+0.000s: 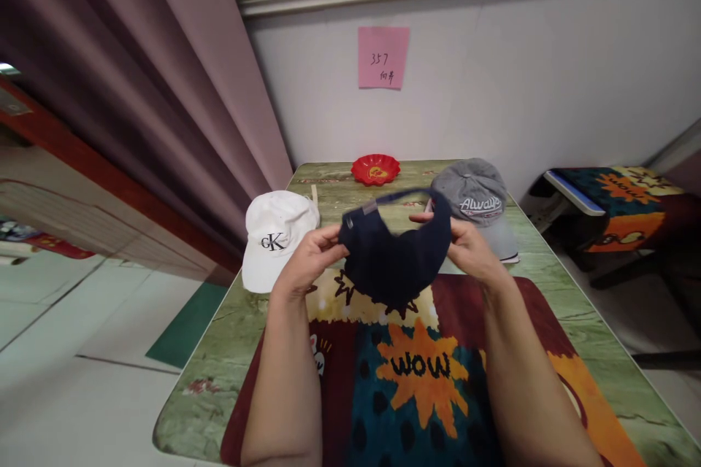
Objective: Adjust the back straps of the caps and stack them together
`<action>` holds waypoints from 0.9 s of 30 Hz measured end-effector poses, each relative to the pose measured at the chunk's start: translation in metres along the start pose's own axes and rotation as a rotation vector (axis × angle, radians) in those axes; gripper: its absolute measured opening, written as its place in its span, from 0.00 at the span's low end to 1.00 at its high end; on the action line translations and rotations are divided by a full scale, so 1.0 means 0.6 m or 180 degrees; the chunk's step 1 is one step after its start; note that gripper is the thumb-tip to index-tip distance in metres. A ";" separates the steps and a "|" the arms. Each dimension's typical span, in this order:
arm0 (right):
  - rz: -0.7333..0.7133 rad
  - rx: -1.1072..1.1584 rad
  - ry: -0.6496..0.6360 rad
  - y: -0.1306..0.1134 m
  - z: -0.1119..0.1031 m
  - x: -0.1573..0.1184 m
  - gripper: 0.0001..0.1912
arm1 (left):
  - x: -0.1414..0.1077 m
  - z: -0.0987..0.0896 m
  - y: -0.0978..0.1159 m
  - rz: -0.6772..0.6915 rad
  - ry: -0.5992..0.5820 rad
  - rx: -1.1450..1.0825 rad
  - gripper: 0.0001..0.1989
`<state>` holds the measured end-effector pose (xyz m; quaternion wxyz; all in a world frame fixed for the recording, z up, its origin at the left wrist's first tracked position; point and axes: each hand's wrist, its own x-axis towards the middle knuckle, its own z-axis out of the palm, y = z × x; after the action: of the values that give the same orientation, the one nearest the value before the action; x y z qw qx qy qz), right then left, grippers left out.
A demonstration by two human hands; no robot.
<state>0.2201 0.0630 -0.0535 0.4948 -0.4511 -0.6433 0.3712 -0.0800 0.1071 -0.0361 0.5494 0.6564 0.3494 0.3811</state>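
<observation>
A dark navy cap [394, 255] is held up over the table between my two hands, its back strap and opening toward the top. My left hand [315, 257] pinches the cap's left edge between thumb and fingers. On the opposite edge, my right hand [472, 248] grips the cap, with one finger showing through the back opening. To the left lies a white cap [277, 241] with black letters on its front. A grey cap [474, 193] with "Always" lettering sits behind my right hand.
A red scalloped dish [375, 170] stands at the table's far edge. Beneath my arms, a colourful mat [421, 372] covers part of the green wood-patterned table [191, 394]. A pink note [383, 58] is on the wall, a curtain [208, 51] hangs left, and another table [629, 204] stands right.
</observation>
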 end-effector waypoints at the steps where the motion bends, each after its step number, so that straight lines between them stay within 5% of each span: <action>1: 0.0083 0.0391 0.0152 -0.010 0.001 -0.002 0.12 | -0.001 0.006 0.005 0.0065 0.0273 -0.0393 0.18; 6: 0.0661 0.1657 0.0592 -0.047 0.031 -0.009 0.22 | 0.016 0.052 0.002 0.0087 0.1159 -0.1348 0.24; 13: 0.1286 0.2390 0.0491 -0.042 0.073 -0.005 0.18 | 0.024 0.096 -0.017 0.0037 0.0857 -0.1679 0.43; 22: 0.0829 0.2035 0.1312 0.015 0.080 0.006 0.21 | 0.015 0.118 -0.001 0.0195 0.0844 -0.1801 0.49; 27: 0.0487 0.1610 0.0947 0.018 0.081 0.018 0.24 | 0.006 0.140 -0.011 -0.0002 0.0588 -0.1988 0.48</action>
<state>0.1744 0.0750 -0.0719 0.6508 -0.4102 -0.4151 0.4856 -0.0045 0.0730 -0.0512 0.6903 0.4187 0.2641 0.5276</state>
